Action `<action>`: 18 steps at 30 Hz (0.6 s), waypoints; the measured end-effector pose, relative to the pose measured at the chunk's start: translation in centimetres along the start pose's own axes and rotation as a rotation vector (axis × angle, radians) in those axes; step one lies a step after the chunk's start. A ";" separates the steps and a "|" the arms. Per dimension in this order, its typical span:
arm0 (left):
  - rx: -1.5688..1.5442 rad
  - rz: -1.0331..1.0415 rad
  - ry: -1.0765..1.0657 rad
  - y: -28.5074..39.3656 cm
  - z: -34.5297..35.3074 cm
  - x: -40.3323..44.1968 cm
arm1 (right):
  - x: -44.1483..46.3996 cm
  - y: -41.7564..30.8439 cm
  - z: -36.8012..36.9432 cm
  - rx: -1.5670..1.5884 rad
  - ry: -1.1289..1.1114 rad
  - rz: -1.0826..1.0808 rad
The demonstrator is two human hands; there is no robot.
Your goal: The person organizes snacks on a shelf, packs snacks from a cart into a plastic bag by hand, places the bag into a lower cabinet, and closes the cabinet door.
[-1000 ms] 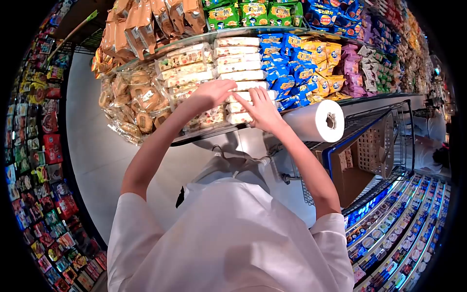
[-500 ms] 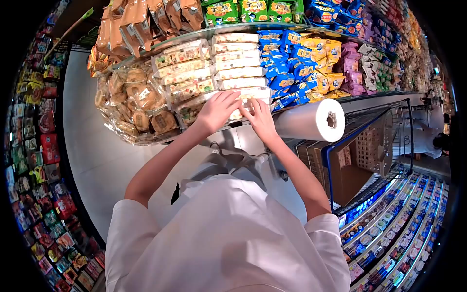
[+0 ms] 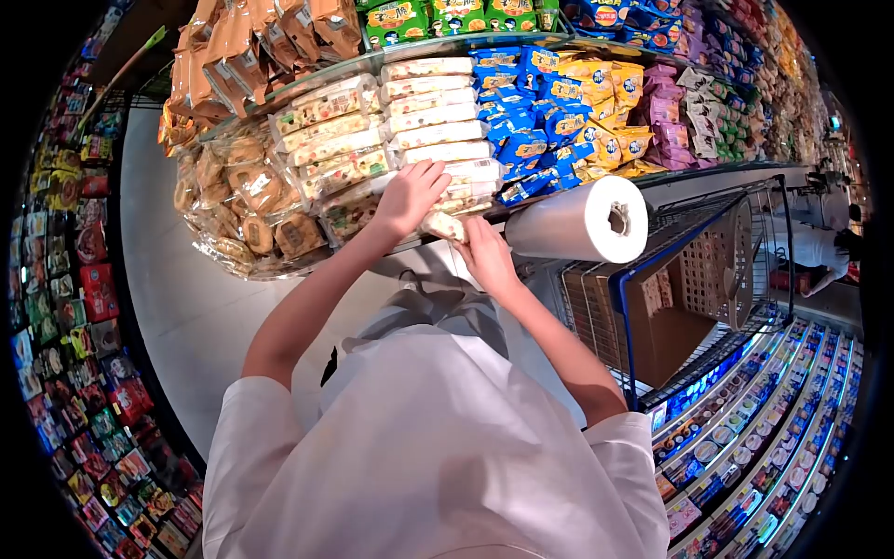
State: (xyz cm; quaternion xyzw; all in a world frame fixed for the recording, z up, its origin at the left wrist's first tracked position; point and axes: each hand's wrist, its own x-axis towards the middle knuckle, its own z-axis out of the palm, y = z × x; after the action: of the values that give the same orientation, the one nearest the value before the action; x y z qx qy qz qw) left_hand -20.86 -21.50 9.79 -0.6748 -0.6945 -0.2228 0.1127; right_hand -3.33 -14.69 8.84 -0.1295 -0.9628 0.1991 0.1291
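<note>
At the front of the shelf, my right hand [image 3: 488, 255] grips the end of a small pale wrapped snack packet [image 3: 445, 226], pulled out past the shelf edge. Just left of it, my left hand [image 3: 411, 199] lies over the front of the stacks with its fingers stretched out. Beyond the hands rise two stacks of long cream-coloured snack packets, the right stack [image 3: 431, 108] plain-sided and the left stack [image 3: 331, 135] with printed wrappers. My left palm hides part of the lower packets.
Clear bags of round biscuits [image 3: 261, 191] are at the left. Blue snack packs [image 3: 531, 130] and yellow packs [image 3: 605, 112] fill the right. A plastic bag roll [image 3: 568, 222] juts from the shelf edge. A cart [image 3: 626, 326] with a cardboard box [image 3: 675, 349] stands at right.
My right hand has drawn a packet out from the stack toward me and lower. My left hand has stayed on the stack. The view has shifted slightly.
</note>
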 end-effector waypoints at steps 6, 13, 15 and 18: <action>0.073 0.024 -0.015 -0.2 0.6 1.1 | -1.5 0.8 4.8 1.154 0.280 0.508; 0.045 0.031 0.006 -0.6 0.7 0.6 | -0.5 0.0 4.2 1.723 0.528 0.546; 0.035 0.034 0.038 -0.2 0.5 0.8 | 0.3 0.4 4.8 1.796 0.558 0.495; -0.034 -0.008 0.016 -0.6 0.8 1.1 | 1.1 0.6 5.0 1.744 0.586 0.508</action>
State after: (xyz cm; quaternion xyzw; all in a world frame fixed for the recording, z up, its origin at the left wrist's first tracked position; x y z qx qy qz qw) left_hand -21.41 -20.12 9.50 -0.6720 -0.6923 -0.2405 0.1058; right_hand -5.72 -15.56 4.34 -0.2378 -0.3476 0.8284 0.3693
